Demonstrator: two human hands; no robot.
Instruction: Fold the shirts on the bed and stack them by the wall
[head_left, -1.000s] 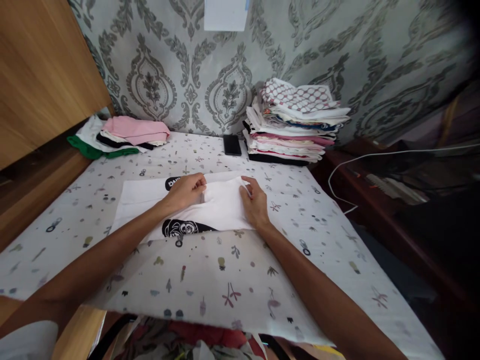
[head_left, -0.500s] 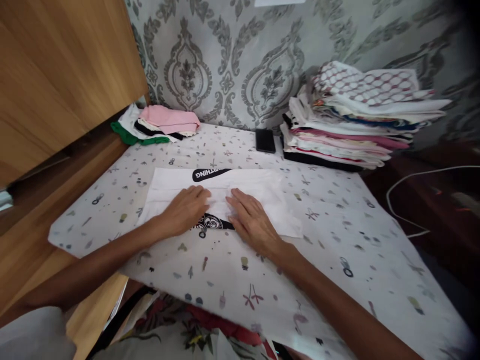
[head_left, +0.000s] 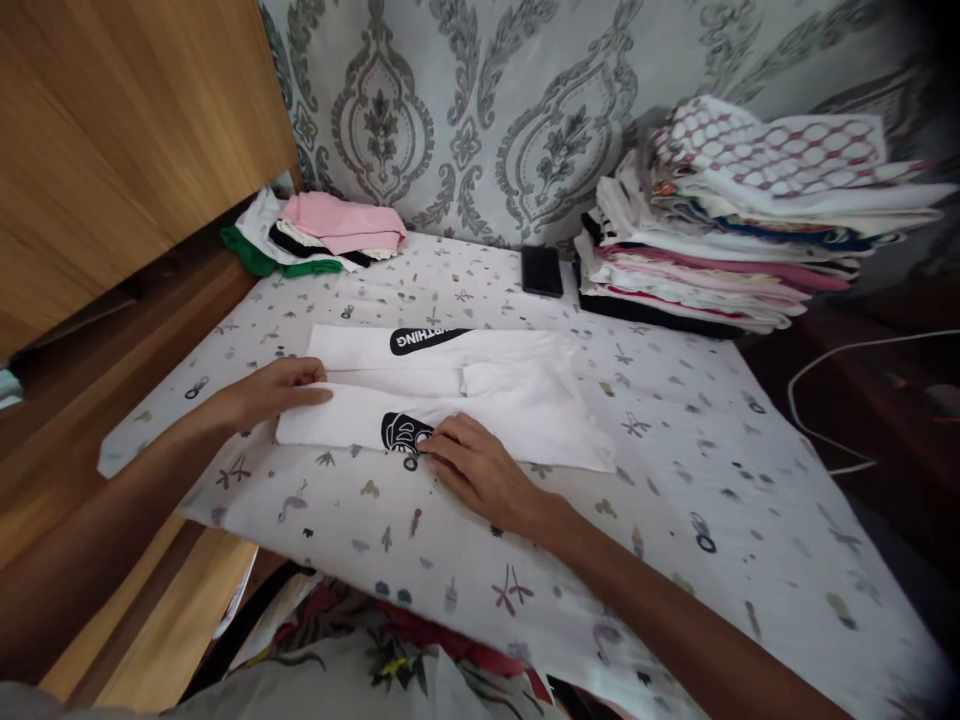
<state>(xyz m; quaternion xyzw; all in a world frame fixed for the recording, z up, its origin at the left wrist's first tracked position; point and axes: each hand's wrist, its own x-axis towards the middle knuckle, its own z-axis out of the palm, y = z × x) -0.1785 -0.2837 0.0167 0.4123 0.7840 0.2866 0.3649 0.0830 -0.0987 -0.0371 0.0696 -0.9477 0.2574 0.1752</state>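
A white garment (head_left: 525, 400) with black printed patches lies folded lengthwise on the patterned cloth (head_left: 480, 560). Its two long sides meet near the middle. At its left end, my left hand (head_left: 289, 388) pinches the edge of the near layer between thumb and curled fingers. My right hand (head_left: 472, 465) rests at the near edge beside the black print, its fingertips pressed together on the fabric; part of the print is hidden under them.
A tall stack of folded clothes (head_left: 712, 260) stands at the back right, with a black phone (head_left: 541, 271) beside it. A smaller clothes pile (head_left: 345, 225) is at the back left, near a wooden cabinet (head_left: 135, 130). A white cable (head_left: 795, 400) hangs at the right.
My left hand has moved left from the garment's middle to its left end and taken its edge. My right hand has shifted slightly nearer me, to the near edge.
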